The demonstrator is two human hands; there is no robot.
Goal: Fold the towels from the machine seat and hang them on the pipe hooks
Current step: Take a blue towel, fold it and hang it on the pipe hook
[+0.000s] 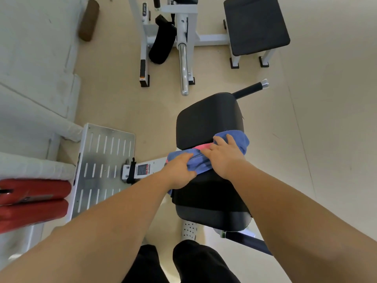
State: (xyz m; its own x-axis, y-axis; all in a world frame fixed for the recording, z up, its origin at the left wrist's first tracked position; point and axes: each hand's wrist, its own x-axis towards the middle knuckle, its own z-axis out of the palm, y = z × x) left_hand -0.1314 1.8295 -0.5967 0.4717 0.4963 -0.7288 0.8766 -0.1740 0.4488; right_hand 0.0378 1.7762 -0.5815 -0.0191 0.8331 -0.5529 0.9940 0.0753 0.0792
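Observation:
A blue towel [240,139] lies bunched across the black machine seat [208,201], in the gap below the black back pad [208,119]. A pink towel [202,147] peeks out underneath it. My left hand [179,172] grips the blue towel's left end, fingers curled into the cloth. My right hand [224,156] presses on top of the blue towel with fingers spread over it and partly gripping. No pipe hooks are in view.
A slotted metal footplate [102,164] stands left of the seat, with red pads [32,203] further left. A chrome bar [183,66], a white machine frame [183,21] and a black bench [255,25] stand ahead. My legs [183,264] are at the bottom edge.

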